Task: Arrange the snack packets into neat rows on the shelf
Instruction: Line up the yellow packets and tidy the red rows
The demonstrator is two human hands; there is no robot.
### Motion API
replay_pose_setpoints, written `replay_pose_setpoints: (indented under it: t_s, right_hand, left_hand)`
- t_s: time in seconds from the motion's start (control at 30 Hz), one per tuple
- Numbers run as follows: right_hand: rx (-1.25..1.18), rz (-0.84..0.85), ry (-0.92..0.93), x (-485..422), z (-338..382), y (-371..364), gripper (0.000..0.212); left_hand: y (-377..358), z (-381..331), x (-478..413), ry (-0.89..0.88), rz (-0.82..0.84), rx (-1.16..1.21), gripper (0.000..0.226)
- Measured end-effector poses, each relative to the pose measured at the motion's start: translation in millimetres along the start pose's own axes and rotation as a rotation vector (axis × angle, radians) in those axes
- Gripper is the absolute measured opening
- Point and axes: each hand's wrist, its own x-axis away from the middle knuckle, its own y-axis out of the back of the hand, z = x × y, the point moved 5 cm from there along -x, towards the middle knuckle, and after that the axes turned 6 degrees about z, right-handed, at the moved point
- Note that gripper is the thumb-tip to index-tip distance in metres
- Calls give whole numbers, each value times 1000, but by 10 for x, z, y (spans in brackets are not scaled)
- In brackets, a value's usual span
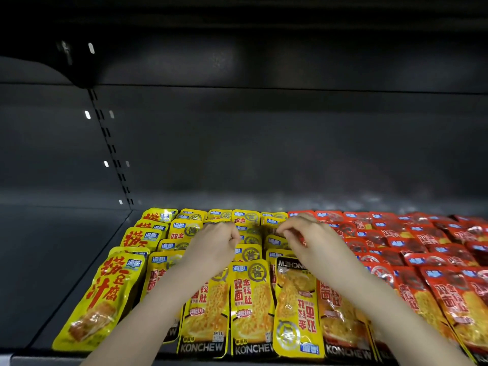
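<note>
Dark metal shelf (66, 273), lower tier. Snack packets lie flat on it in overlapping columns running front to back.

Yellow packets (250, 299) fill the left and middle columns. Red packets (422, 247) take the right side, less tidy toward the far right. The leftmost column (103, 299) is yellow with big red characters. In the front row one yellow packet (295, 307) lies upside down, its lettering reversed against its neighbours, overlapping the packets on either side.

Both arms reach in from the front edge. Left hand (215, 243) sits over the middle yellow columns, fingers curled under toward the palm. Right hand (311, 240) is just beside it, near where yellow meets red, fingers (286, 231) bent down to the packets. Cannot tell whether either hand pinches a packet.

The left part of the shelf is bare metal. Behind stand a dark back panel (264, 154) and a slotted upright (111, 146).
</note>
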Motion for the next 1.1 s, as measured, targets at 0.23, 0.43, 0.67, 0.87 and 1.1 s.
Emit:
replay_pose_setpoints:
  t_s: [0.23,0.43,0.67,0.87,1.1]
  right_hand:
    - [44,263,-29,89,-248,-49,12]
    - [63,233,-9,145,-196,-146,7]
    - [73,177,20,159,-124,-229,15]
    - [44,118,38,216,-126,-197,16]
    - [116,103,-20,199,-119,-181,25]
  left_hand:
    - [-29,-224,-17,-108,-29,-10,20]
    - [-188,-502,63,-211,22,-116,23]
    - [-231,-602,52,-216,50,-142,23]
    - [-165,-531,190,-262,-43,-146,35]
    - [-240,-510,417,-263,-96,-230,38]
